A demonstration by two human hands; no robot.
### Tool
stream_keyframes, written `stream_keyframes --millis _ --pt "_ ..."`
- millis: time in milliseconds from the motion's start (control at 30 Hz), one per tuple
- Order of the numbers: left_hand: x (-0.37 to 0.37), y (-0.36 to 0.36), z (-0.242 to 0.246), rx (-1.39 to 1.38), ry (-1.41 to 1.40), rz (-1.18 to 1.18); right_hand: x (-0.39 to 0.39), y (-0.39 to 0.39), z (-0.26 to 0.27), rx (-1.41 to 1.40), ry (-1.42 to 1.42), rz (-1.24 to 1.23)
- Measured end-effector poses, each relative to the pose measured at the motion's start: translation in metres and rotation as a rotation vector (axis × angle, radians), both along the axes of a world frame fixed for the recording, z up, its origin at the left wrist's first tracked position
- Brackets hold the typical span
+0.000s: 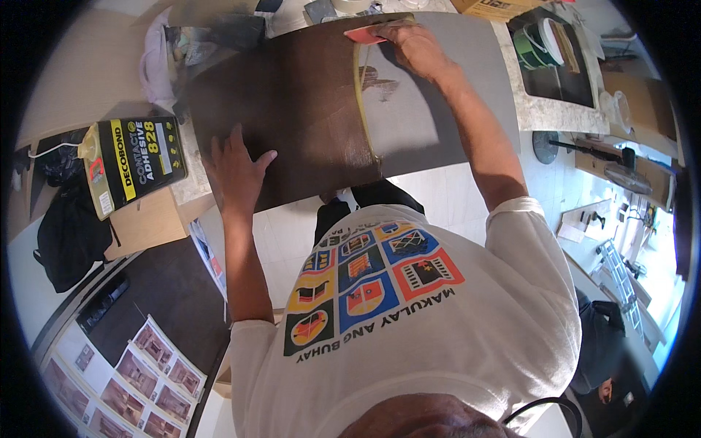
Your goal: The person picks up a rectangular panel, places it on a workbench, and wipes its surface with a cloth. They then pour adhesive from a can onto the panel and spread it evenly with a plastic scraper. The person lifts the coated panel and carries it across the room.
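A dark brown sheet (306, 109) lies before me. A yellowish line of adhesive crosses it from the far edge to the near edge. Left of this line the surface looks darker and wet; to the right it is greyer, with a smeared dark patch. My right hand (413, 46) holds a red flat spreader (366, 35) against the sheet at the far end of the line. My left hand (238, 169) rests on the sheet's near left part, fingers spread, holding nothing. A contact adhesive can (148, 161) stands left of the sheet.
A green bucket (539, 44) sits in a sink-like recess (558, 82) at the far right. A cardboard box (487, 8) is at the far edge. A black bag (71, 235) hangs at left. Another person (599, 339) is at lower right, near an aluminium ladder (621, 279).
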State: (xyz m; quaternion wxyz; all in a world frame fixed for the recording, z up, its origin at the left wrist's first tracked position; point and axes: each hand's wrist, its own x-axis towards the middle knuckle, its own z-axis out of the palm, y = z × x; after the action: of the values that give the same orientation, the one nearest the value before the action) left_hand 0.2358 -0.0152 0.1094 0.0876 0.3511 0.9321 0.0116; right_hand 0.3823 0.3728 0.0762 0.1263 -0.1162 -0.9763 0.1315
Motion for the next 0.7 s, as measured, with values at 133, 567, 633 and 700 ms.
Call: stream_keyframes --millis 133,567,633,700 --pt "-0.002 -0.002 -0.002 -0.040 -0.007 0.004 0.012 -0.050 0.053 -0.125 -0.356 0.021" --pt "-0.004 0.001 -0.009 -0.017 0.009 -0.027 0.184 -0.215 0.047 -0.003 -0.223 0.105" --pt "-0.004 -0.001 -0.009 -0.013 0.006 -0.024 0.205 -0.223 0.056 -0.095 -0.212 0.017" --pt "-0.005 0.001 -0.009 -0.001 0.012 -0.025 0.214 -0.214 0.076 -0.287 -0.078 -0.105"
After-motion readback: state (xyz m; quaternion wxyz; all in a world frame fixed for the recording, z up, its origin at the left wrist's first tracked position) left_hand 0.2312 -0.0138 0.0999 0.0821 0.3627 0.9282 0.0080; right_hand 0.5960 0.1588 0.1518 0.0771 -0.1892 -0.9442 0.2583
